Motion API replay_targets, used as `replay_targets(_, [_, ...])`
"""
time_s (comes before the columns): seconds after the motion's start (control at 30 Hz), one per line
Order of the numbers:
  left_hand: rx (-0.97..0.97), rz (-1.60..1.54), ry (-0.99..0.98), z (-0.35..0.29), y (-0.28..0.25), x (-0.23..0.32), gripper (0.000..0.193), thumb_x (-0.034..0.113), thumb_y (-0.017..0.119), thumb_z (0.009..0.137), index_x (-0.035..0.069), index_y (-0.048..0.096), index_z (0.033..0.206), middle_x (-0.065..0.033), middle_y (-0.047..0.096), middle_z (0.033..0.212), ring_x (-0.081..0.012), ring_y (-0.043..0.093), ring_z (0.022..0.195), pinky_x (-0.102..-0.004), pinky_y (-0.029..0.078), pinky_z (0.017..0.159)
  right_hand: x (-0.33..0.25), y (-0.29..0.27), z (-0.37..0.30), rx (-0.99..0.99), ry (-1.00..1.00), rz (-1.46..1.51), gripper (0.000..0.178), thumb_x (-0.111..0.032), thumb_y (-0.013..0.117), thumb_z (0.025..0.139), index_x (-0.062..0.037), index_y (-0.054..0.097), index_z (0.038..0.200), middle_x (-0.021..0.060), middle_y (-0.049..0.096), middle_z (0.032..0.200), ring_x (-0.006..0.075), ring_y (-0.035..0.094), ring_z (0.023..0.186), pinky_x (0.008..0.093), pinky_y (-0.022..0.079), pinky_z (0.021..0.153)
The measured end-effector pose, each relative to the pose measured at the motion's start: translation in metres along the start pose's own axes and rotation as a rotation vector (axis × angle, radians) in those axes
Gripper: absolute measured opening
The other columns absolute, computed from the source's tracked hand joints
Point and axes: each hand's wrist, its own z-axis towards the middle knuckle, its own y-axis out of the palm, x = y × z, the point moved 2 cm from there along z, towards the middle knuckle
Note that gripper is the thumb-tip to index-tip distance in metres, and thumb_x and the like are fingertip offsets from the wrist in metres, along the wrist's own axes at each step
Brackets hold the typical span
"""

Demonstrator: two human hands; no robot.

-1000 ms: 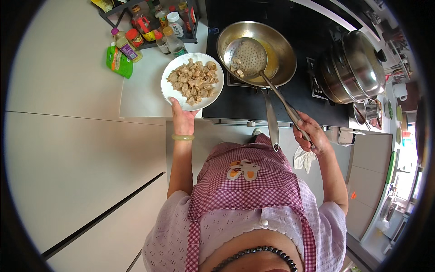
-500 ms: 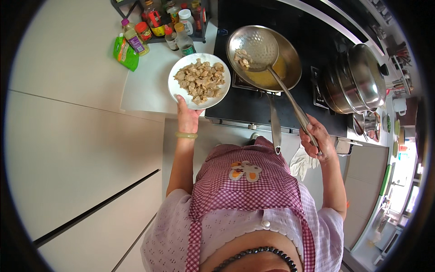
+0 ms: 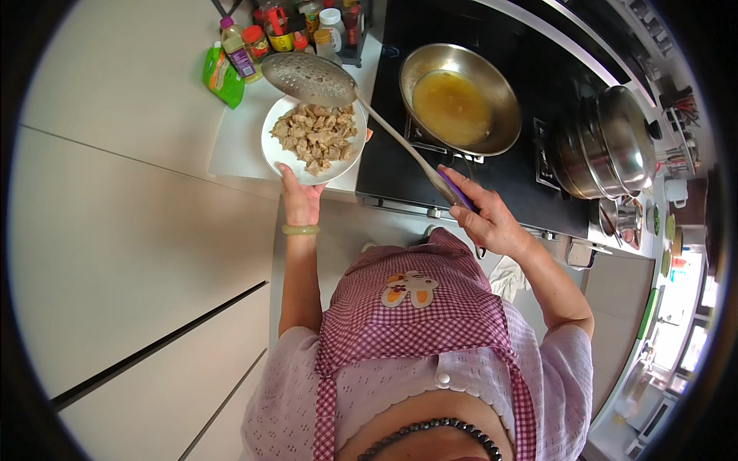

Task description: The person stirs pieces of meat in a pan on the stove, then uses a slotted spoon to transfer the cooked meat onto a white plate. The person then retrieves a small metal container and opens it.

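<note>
My left hand (image 3: 300, 192) is closed on the near rim of a white plate (image 3: 270, 146), thumb on top. Browned meat pieces (image 3: 319, 137) lie heaped on it. My right hand (image 3: 486, 215) grips the handle of a metal skimmer (image 3: 311, 78), which has a purple part near the grip. The skimmer's perforated bowl is tipped over the plate's far side and hides part of it; whether any meat clings to the bowl cannot be seen. A steel frying pan (image 3: 501, 100) on the stove holds yellowish oil (image 3: 453, 107).
Sauce bottles (image 3: 330, 27) and jars crowd a dark rack behind the plate, with a green pouch (image 3: 223, 77) beside them. A stacked steel steamer pot (image 3: 619, 142) stands right on the black stove (image 3: 392, 165). White gloves (image 3: 507, 278) hang below the counter edge.
The skimmer has swung left from above the pan to above the plate, turned over. The meat it carried no longer shows in it. The plate has shifted slightly left.
</note>
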Motion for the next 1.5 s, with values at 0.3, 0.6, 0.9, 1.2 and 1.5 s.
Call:
replay_targets(0.3, [0.038,-0.094,0.006,0.005,-0.022,0.022,0.069,0.051,0.038,0.096,0.006,0.019,0.145,-0.0118,0.032,0.147,-0.0270,0.036,0.133,-0.0445,0.033,0.110,-0.011,0.020,0.018,-0.034,0.158,0.349,0.056,-0.011,0.048,0.095,-0.0065,0.026,0.146,-0.0003,0.047,0.068,0.0045,0.039,0.042,0.0204,0.035,0.041])
replay_targets(0.6, [0.081,-0.123,-0.009,0.039,-0.070,-0.004,0.066,0.051,0.037,0.097,0.010,0.018,0.145,-0.0135,0.033,0.145,-0.0324,0.038,0.132,-0.0524,0.041,0.103,-0.005,0.031,0.053,-0.115,0.174,0.385,0.054,-0.011,0.048,0.095,-0.0027,0.026,0.144,0.0023,0.049,0.069,0.0062,0.042,0.040,0.0212,0.035,0.037])
replay_targets(0.9, [0.184,-0.069,-0.025,0.090,-0.131,-0.017,0.071,0.054,0.044,0.094,0.015,0.014,0.145,-0.0130,0.034,0.144,-0.0342,0.045,0.126,-0.0515,0.045,0.099,-0.002,0.055,0.105,-0.188,0.131,0.302,0.055,-0.011,0.047,0.095,-0.0009,0.026,0.144,0.0015,0.050,0.069,0.0060,0.043,0.041,0.0209,0.038,0.039])
replay_targets(1.2, [0.260,-0.091,-0.082,0.115,-0.159,-0.019,0.071,0.052,0.045,0.094,0.016,0.012,0.145,-0.0139,0.034,0.143,-0.0366,0.048,0.121,-0.0503,0.051,0.092,0.000,0.066,0.129,-0.208,0.162,0.369,0.043,-0.012,0.049,0.092,-0.0026,0.041,0.134,0.0018,0.048,0.066,0.0083,0.045,0.040,0.0243,0.038,0.035])
replay_targets(1.5, [0.472,0.058,-0.221,0.128,-0.172,-0.015,0.071,0.053,0.046,0.093,0.001,0.024,0.136,-0.0287,0.043,0.127,-0.0384,0.062,0.100,-0.0442,0.060,0.071,0.017,0.072,0.139,-0.212,0.291,0.634,0.043,-0.014,0.047,0.095,-0.0050,0.036,0.135,0.0010,0.049,0.070,0.0053,0.043,0.040,0.0201,0.035,0.032])
